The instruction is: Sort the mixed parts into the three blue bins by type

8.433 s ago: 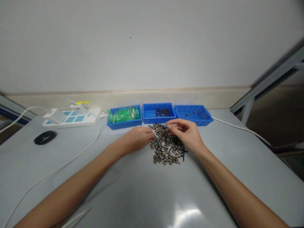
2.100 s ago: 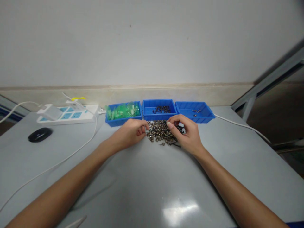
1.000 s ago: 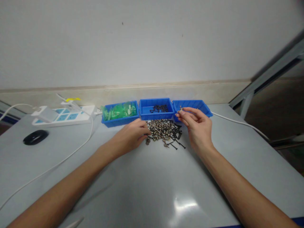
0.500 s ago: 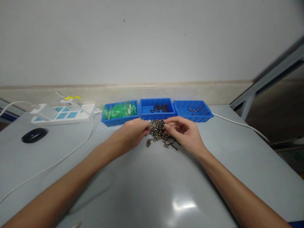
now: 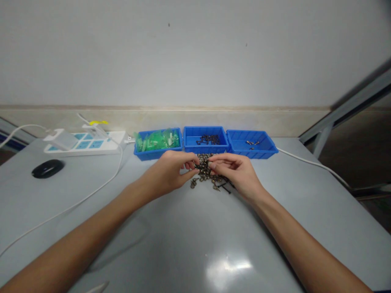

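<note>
A heap of small screws (image 5: 205, 172), brassy and dark ones mixed, lies on the grey table between my two hands. My left hand (image 5: 175, 170) is at the heap's left side, thumb and forefinger apart with screws behind the gap. On the right, my right hand (image 5: 236, 171) has thumb and fingertips together over the heap; whatever is between them is too small to make out. A few long black screws (image 5: 225, 189) stick out beneath that hand. Behind the heap, the middle blue bin (image 5: 190, 142) contains dark screws (image 5: 210, 139), and the right blue bin (image 5: 269, 143) a few brassy screws (image 5: 252, 143).
The left blue bin (image 5: 146, 156) holds green plastic bags (image 5: 157, 140). Farther left are a white power strip (image 5: 116, 148) with plugged-in adapters and a black computer mouse (image 5: 48, 168). A white cable (image 5: 91, 198) crosses the table's left side. The wall (image 5: 195, 73) rises behind the bins.
My left thumb and forefinger have parted from a closed pinch. My right hand stays pinched over the heap. The whole view has shifted slightly.
</note>
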`<state>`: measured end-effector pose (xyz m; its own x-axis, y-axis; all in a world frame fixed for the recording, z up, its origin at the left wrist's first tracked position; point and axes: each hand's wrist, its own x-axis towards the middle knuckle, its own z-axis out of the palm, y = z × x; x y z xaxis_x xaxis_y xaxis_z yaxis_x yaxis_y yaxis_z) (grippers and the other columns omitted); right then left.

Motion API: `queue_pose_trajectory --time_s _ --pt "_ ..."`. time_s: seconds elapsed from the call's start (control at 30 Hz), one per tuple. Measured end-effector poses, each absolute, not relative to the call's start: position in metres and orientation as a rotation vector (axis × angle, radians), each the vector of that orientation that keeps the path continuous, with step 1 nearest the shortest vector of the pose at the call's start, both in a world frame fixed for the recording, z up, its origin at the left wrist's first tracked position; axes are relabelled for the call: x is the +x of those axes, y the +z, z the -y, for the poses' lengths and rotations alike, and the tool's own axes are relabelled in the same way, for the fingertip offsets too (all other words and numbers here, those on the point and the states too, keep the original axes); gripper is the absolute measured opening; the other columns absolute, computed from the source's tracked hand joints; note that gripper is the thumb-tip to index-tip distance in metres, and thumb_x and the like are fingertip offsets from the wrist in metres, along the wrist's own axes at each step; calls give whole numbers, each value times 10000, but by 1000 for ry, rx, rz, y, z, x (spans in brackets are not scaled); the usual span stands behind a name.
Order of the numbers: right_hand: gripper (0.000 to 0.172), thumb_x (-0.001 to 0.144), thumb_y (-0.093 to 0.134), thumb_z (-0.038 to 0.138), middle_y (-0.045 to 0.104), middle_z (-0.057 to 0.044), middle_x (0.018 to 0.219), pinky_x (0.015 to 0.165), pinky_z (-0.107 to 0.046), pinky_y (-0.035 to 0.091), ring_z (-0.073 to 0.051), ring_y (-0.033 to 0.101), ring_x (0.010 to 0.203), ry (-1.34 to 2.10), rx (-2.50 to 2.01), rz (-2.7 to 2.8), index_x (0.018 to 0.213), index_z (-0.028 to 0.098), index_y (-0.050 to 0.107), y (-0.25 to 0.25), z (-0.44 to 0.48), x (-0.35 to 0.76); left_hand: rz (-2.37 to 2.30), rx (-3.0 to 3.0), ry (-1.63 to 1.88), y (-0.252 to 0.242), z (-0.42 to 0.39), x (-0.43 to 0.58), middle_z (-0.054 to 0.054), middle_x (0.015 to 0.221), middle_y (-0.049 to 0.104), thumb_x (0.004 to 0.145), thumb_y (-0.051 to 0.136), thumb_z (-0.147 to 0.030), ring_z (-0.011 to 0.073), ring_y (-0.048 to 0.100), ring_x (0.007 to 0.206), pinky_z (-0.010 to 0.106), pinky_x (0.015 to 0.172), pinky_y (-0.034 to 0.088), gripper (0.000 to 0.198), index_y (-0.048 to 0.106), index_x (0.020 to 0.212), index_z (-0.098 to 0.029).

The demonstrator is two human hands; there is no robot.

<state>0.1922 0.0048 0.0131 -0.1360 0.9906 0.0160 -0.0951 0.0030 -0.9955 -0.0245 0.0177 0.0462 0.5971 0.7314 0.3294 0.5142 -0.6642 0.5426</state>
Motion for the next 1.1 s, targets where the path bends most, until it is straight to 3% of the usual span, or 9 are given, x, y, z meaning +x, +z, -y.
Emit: queue_pose_trajectory --time_s 0.1,0.17,0.27,0.37,0.43,0.57,0.7,0.87,1.1 --pt "487 707 876 321 776 -60 1108 943 -372 587 -209 746 990 1229 -977 1195 1166 243 734 17 -14 191 -1022 2558 700 39 -23 -29 22 836 740 858 671 -130 151 680 765 240 711 498 69 705 904 -168" --pt "583 726 858 306 743 -62 1215 974 -378 568 -210 729 1052 1172 -956 1240 1276 263 668 21 -18 195 -1031 2613 649 35 -25 -30 31 846 739 862 660 -127 159 674 765 251 711 491 54 697 871 -166" --pt "365 766 802 318 777 -55 927 744 -318 586 -176 726 770 1066 -1103 1455 1098 199 710 28 -18 210 -1025 2643 598 34 -24 -29 36 841 731 873 647 -136 162 666 761 256 708 483 58 693 851 -164" --pt "106 758 743 242 671 5 635 555 -260 481 -141 617 574 949 -1318 1850 806 184 669 35 -12 233 -1018 2634 585 36 -21 -28 30 818 718 879 640 -139 162 664 762 256 707 478 70 696 845 -163" --pt "141 713 730 180 628 25 592 510 -242 409 -128 571 542 866 -1449 2098 680 197 594 38 -8 247 -1023 2625 567 37 -19 -26 28 816 717 877 643 -140 164 665 765 260 708 478 70 702 851 -166" --pt "219 617 742 103 635 36 620 499 -229 364 -129 552 556 910 -1499 2316 677 208 560 37 -3 264 -1033 2609 531 37 -18 -22 29 811 724 877 643 -152 164 663 747 268 698 485 79 709 840 -171" --pt "199 618 664 40 670 31 645 506 -223 418 -138 595 572 1121 -1456 2233 692 208 587 34 -4 271 -1005 2596 546 37 -16 -19 27 826 732 877 630 -143 161 667 756 267 701 492 92 713 858 -177" --pt "271 735 716 140 750 -22 772 622 -260 556 -162 692 683 1444 -1154 1929 1000 185 746 39 -4 266 -906 2577 605 43 -9 -13 15 821 738 900 605 -162 151 666 750 254 695 485 108 706 868 -181" --pt "239 742 837 264 766 -33 772 640 -244 575 -150 722 702 1557 -971 1621 949 177 754 30 -6 236 -847 2495 661 50 2 -7 33 889 760 935 623 -219 156 690 795 257 719 499 121 717 996 -174"
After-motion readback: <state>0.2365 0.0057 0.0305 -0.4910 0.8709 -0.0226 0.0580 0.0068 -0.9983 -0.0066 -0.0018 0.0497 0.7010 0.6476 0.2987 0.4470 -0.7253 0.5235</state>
